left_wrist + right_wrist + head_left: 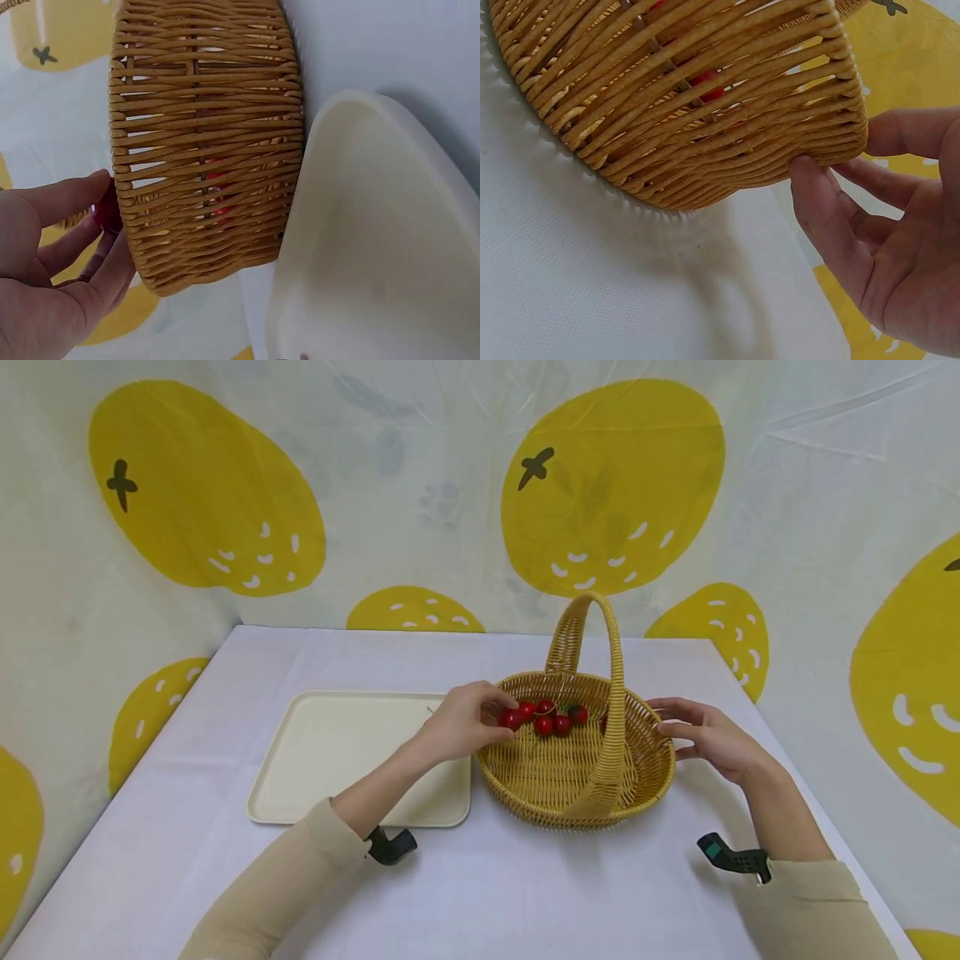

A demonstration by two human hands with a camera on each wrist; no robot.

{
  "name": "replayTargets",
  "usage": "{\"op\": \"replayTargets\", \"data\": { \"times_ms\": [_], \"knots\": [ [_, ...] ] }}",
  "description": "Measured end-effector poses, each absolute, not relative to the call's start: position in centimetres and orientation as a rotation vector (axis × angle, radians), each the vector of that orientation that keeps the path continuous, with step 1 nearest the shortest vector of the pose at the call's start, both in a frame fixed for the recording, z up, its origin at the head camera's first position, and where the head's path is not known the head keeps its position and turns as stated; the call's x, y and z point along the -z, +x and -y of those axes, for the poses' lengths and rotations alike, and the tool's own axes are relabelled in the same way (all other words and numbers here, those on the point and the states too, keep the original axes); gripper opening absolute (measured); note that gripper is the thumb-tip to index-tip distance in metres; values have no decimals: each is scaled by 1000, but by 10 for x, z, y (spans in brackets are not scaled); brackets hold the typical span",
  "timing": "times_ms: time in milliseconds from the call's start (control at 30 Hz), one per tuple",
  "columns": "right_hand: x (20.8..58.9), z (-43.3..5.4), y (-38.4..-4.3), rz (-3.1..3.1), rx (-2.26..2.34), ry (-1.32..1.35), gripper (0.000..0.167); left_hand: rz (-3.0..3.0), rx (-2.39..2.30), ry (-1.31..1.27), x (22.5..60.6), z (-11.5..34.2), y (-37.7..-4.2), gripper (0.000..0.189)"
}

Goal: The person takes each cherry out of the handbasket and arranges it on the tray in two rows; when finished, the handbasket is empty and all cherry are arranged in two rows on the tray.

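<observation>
A woven wicker basket (555,777) with a tall arched handle stands on the table, tilting nowhere that I can see. Between thumb and fingers my left hand (461,722) pinches a red cherry (512,719) at the basket's left rim; the left wrist view shows this cherry (109,210) just at the rim's edge. Several more cherries (562,724) lie inside, toward the back. On the opposite side my right hand (712,739) holds the rim, with fingers (825,210) against the outer weave; the thumb's tip is partly hidden by the rim.
Left of the basket lies a shallow cream tray (345,760), its right edge close to the basket and partly behind my left forearm. A white cloth covers the table (525,893). A curtain with yellow fruit prints (427,510) hangs around the back and sides.
</observation>
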State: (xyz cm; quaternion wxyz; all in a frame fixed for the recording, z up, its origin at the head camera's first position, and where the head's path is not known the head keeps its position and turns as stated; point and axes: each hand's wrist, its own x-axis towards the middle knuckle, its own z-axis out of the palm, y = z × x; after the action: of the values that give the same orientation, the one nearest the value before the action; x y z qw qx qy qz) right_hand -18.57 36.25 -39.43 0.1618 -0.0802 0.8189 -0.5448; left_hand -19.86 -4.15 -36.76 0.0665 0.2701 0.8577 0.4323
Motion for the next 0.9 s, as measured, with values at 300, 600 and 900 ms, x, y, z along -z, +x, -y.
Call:
{"op": "replayTargets", "data": {
  "times_ms": [300,600,900],
  "knots": [
    [395,-362,-186,-2343,1554,-227,52,-2498,-1583,813,371,63,-193,32],
    [394,-362,-185,-2342,1547,-227,53,-2466,-1728,747,373,85,-193,34],
    [394,-362,-185,-2339,1543,-229,53,-2486,-1758,619,379,106,-196,35]
  ]
}}
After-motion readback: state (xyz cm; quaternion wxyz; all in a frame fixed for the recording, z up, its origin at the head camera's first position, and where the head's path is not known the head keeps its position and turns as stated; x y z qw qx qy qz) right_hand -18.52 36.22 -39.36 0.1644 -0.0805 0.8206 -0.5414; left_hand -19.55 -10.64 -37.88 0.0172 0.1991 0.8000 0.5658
